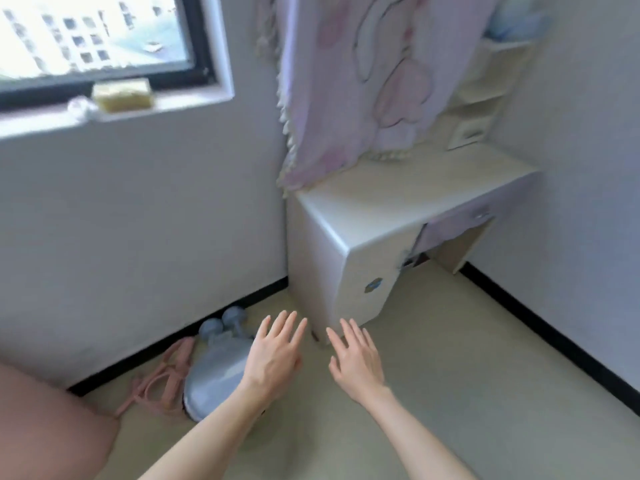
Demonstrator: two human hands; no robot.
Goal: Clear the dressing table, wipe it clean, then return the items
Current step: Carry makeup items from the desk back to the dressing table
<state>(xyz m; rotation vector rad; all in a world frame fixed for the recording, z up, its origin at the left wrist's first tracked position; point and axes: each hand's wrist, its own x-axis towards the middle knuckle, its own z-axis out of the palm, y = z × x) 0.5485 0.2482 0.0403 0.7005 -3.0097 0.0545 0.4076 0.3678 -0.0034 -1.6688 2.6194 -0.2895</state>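
Observation:
The white dressing table (363, 209) stands in the room's corner, its top bare, with a lilac drawer front (453, 226) under the right side. A pink and white cloth (363, 81) hangs over its back part and hides the mirror area. My left hand (275, 351) and my right hand (356, 358) are held out low in front of the table's near corner, palms down, fingers spread, holding nothing. Neither hand touches the table.
A grey-blue rounded object (214, 372) and a pink cord (162, 379) lie on the floor by the left wall. A yellow sponge-like block (123, 93) sits on the window sill. White shelves (485, 91) rise at the table's back right. A pink rounded shape (45, 431) fills the lower left.

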